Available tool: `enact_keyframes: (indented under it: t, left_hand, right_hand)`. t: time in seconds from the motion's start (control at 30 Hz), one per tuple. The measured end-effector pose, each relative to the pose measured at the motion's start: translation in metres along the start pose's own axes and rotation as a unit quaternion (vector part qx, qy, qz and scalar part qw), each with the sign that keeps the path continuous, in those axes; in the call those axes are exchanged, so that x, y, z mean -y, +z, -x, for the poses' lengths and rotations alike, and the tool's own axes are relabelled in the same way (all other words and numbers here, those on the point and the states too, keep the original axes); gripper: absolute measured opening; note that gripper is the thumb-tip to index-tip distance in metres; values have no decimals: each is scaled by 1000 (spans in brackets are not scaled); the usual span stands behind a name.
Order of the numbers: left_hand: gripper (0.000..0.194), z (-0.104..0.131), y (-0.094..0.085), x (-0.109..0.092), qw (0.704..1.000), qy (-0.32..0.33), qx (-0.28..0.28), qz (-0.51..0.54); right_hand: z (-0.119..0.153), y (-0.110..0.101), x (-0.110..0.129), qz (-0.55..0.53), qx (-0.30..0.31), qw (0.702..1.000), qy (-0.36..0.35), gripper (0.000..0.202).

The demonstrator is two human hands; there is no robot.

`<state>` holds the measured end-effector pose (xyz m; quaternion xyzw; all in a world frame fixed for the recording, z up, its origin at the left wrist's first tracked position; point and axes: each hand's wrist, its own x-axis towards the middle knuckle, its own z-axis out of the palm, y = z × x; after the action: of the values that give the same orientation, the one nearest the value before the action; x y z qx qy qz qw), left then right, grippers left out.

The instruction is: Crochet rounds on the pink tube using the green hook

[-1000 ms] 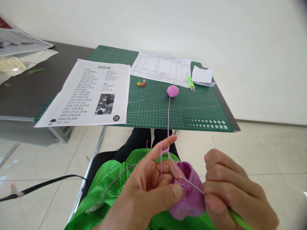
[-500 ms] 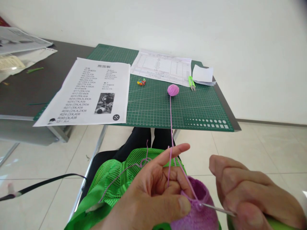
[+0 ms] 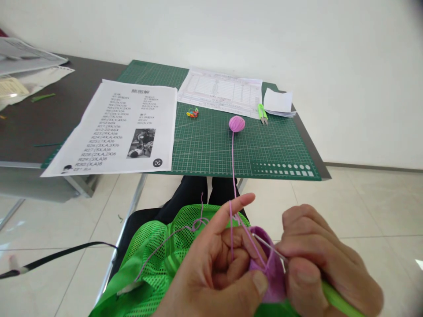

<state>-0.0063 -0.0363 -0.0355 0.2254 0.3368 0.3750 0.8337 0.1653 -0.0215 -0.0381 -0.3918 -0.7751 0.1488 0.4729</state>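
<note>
My left hand (image 3: 221, 259) is closed on the rim of a pink-purple crochet piece (image 3: 276, 279), a hollow cup shape, with thumb and fingers pinching its edge. One finger points outward, and pink yarn (image 3: 232, 163) loops over it and down to the piece. In my right hand (image 3: 325, 259) is a crochet hook (image 3: 269, 245) with a metal shaft and a green handle. The hook's tip lies over the opening of the piece, close to the slanting yarn strand. From there the yarn runs to a pink ball (image 3: 237, 123) on the green cutting mat (image 3: 205, 149).
A printed pattern sheet (image 3: 119, 127) lies on the mat's left. Around the mat are a form sheet (image 3: 220, 90), coloured stitch markers (image 3: 192, 112), green thread snips (image 3: 262, 114) and white paper slips (image 3: 278, 101). A loose yarn tail (image 3: 172, 233) rests on a green mesh garment (image 3: 148, 242).
My right hand has moved left and inward, bringing the hook from the right side of the rim to over the opening. The crochet piece has turned and tilted slightly.
</note>
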Motion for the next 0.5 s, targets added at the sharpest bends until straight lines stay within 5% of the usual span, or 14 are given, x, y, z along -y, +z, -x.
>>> enact_keyframes:
  t: [0.23, 0.5]
  left_hand:
    - [57, -3, -1, 5, 999, 46, -20, -22]
    - [53, -6, 10, 15, 989, 73, -130, -3]
  right_hand:
    - [-4, 12, -3, -28, -12, 996, 86, 35]
    - [13, 24, 2, -108, -44, 965, 236, 37]
